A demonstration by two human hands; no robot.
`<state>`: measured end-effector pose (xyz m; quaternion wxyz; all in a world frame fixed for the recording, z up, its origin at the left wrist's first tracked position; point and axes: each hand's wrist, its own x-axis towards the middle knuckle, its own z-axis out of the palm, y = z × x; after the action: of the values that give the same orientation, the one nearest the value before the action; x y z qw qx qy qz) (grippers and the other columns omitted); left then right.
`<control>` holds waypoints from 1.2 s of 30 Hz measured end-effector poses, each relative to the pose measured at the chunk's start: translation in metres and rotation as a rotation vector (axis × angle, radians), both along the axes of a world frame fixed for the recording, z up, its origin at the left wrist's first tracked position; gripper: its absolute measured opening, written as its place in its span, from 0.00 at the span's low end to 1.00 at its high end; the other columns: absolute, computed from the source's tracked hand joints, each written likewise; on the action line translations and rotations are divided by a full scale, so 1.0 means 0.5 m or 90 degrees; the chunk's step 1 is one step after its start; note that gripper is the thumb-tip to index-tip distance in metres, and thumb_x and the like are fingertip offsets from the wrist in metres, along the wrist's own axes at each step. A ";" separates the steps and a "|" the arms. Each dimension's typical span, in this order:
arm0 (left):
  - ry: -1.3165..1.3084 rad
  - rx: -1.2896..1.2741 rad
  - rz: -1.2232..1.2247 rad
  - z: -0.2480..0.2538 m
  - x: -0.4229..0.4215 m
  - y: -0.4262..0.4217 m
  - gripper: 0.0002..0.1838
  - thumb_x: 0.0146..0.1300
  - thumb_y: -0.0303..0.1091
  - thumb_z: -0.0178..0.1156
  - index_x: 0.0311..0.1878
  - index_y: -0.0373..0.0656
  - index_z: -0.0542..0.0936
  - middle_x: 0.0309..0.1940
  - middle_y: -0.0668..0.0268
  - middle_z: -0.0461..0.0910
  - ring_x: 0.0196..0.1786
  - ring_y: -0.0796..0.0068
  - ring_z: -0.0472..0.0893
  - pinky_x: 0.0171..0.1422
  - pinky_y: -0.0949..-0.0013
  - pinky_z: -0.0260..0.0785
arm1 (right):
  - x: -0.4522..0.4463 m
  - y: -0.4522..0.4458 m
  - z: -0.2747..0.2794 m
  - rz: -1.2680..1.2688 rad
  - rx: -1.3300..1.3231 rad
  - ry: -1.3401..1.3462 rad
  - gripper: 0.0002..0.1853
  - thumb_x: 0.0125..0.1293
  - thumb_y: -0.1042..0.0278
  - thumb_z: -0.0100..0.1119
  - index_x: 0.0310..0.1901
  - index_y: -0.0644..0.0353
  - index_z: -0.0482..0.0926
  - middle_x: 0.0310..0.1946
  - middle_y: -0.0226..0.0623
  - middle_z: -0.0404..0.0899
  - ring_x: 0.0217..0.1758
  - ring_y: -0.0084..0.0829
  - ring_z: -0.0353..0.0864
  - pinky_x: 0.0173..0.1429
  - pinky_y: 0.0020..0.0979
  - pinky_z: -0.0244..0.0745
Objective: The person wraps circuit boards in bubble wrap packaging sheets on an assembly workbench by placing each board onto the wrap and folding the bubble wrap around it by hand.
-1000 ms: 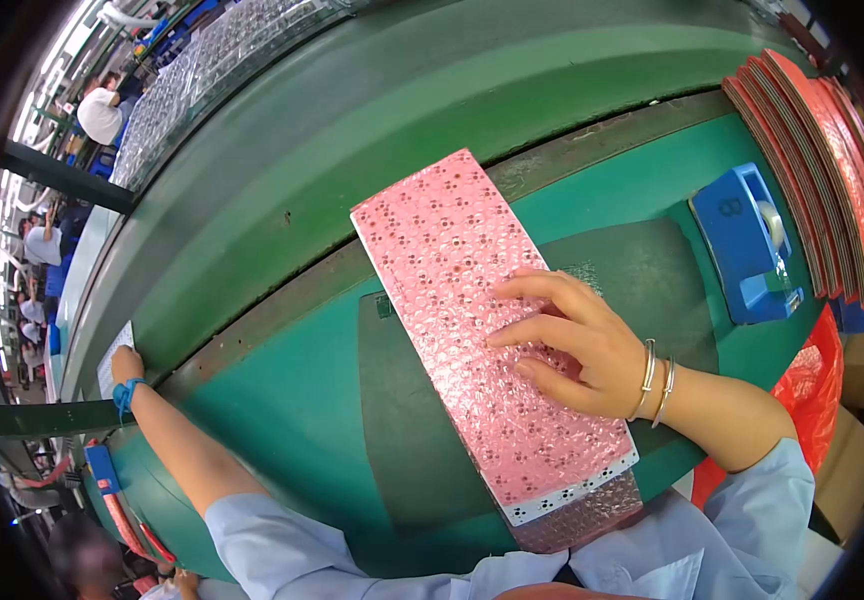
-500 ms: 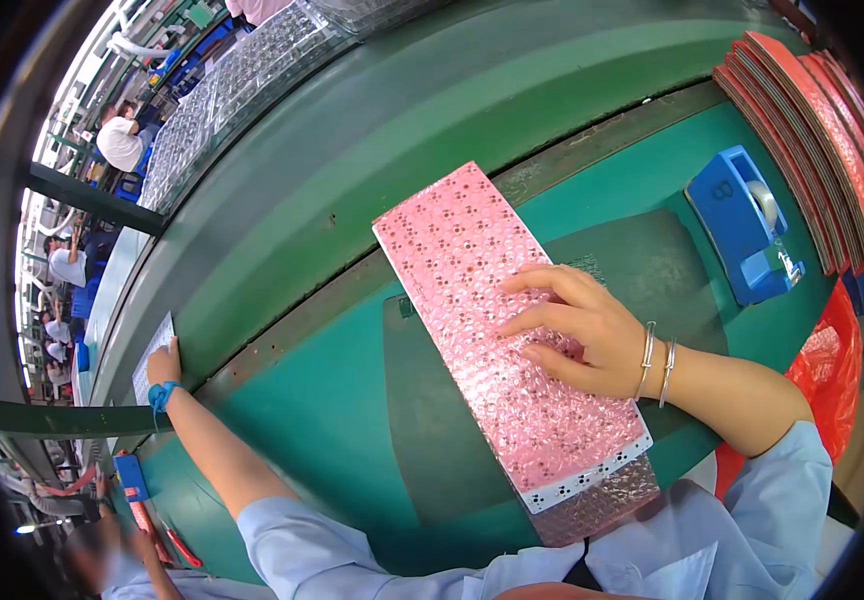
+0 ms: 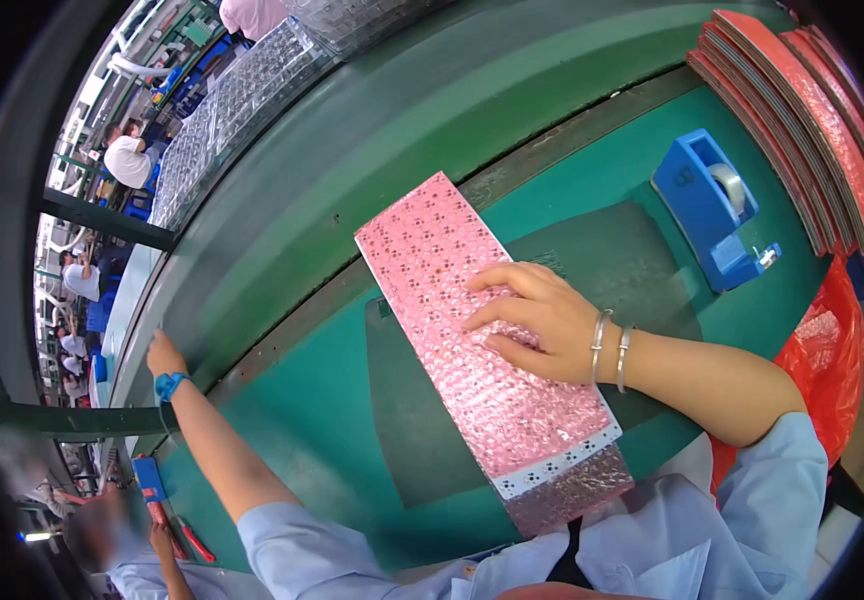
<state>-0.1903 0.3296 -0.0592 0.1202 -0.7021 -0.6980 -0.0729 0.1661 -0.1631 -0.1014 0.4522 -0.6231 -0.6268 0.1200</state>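
Note:
My right hand (image 3: 532,322) lies with spread fingers on pink bubble wrap (image 3: 442,290) over a long flat panel. The panel's white edge, marked with dark dots (image 3: 562,462), shows at its near end. Under that end, more bubble wrap (image 3: 572,497) sticks out toward my body. My left hand (image 3: 164,355), with a blue band at the wrist, reaches far left over the green conveyor belt (image 3: 372,160). Its fingers are small and blurred, and I cannot make out anything in them.
A blue tape dispenser (image 3: 707,215) stands right of the panel, beside a stack of pink-wrapped boards (image 3: 792,130). A red plastic bag (image 3: 822,345) hangs at the right edge. Clear trays (image 3: 242,110) line the belt's far side. A co-worker (image 3: 142,545) sits at lower left near red-handled tools (image 3: 195,540).
The white dotted panel under my left hand on the belt is no longer visible. My right hand stays on the bubble wrap. The whole view has shifted slightly.

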 end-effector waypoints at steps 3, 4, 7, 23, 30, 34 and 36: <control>0.008 0.035 -0.053 0.086 0.047 -0.048 0.18 0.62 0.30 0.50 0.56 0.49 0.73 0.46 0.58 0.74 0.42 0.65 0.73 0.42 0.67 0.70 | 0.001 0.004 -0.012 -0.009 0.015 0.005 0.12 0.56 0.72 0.56 0.43 0.51 0.79 0.53 0.35 0.69 0.56 0.35 0.68 0.60 0.34 0.62; 0.012 0.052 -0.076 0.121 0.069 -0.071 0.18 0.62 0.30 0.50 0.55 0.49 0.73 0.45 0.58 0.75 0.42 0.66 0.73 0.42 0.67 0.70 | 0.000 0.003 -0.015 -0.011 0.018 0.008 0.12 0.56 0.72 0.57 0.43 0.51 0.79 0.52 0.35 0.70 0.56 0.35 0.68 0.60 0.34 0.62; 0.014 0.106 -0.161 0.237 0.139 -0.161 0.17 0.62 0.30 0.51 0.55 0.48 0.74 0.44 0.59 0.77 0.40 0.67 0.75 0.41 0.68 0.70 | 0.003 0.006 -0.026 -0.004 0.010 0.023 0.12 0.57 0.70 0.56 0.44 0.52 0.79 0.53 0.35 0.70 0.56 0.35 0.69 0.60 0.33 0.62; -0.108 0.296 -1.056 0.167 0.346 -0.941 0.16 0.53 0.24 0.59 0.48 0.34 0.77 0.46 0.59 0.80 0.43 0.71 0.80 0.42 0.74 0.72 | 0.053 -0.001 0.124 0.187 -0.141 1.008 0.27 0.63 0.57 0.53 0.58 0.67 0.66 0.52 0.50 0.72 0.49 0.34 0.77 0.50 0.31 0.73; -0.108 0.226 -1.085 -0.010 0.324 -0.990 0.13 0.55 0.30 0.59 0.45 0.43 0.79 0.50 0.61 0.78 0.46 0.74 0.78 0.42 0.74 0.70 | 0.049 -0.025 0.019 -0.078 -0.206 0.355 0.27 0.60 0.56 0.56 0.56 0.66 0.68 0.55 0.52 0.68 0.50 0.38 0.74 0.49 0.33 0.72; -0.158 0.223 -1.107 -0.036 0.320 -0.977 0.11 0.54 0.29 0.60 0.42 0.45 0.80 0.48 0.65 0.80 0.43 0.78 0.78 0.41 0.76 0.70 | 0.034 -0.013 0.008 -0.231 -0.187 0.086 0.25 0.60 0.56 0.54 0.55 0.64 0.69 0.53 0.50 0.67 0.52 0.42 0.70 0.56 0.37 0.66; -0.167 0.240 -1.106 -0.039 0.315 -0.973 0.11 0.54 0.29 0.60 0.42 0.45 0.80 0.48 0.65 0.80 0.43 0.78 0.78 0.42 0.76 0.70 | 0.027 -0.014 0.012 -0.243 -0.194 0.082 0.25 0.60 0.57 0.54 0.55 0.63 0.69 0.54 0.49 0.66 0.53 0.43 0.69 0.57 0.38 0.64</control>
<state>-0.0330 -0.1569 -0.0786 0.0556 -0.9371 0.0948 -0.3312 0.1798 -0.1702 -0.0953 0.4065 -0.7823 -0.4421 0.1652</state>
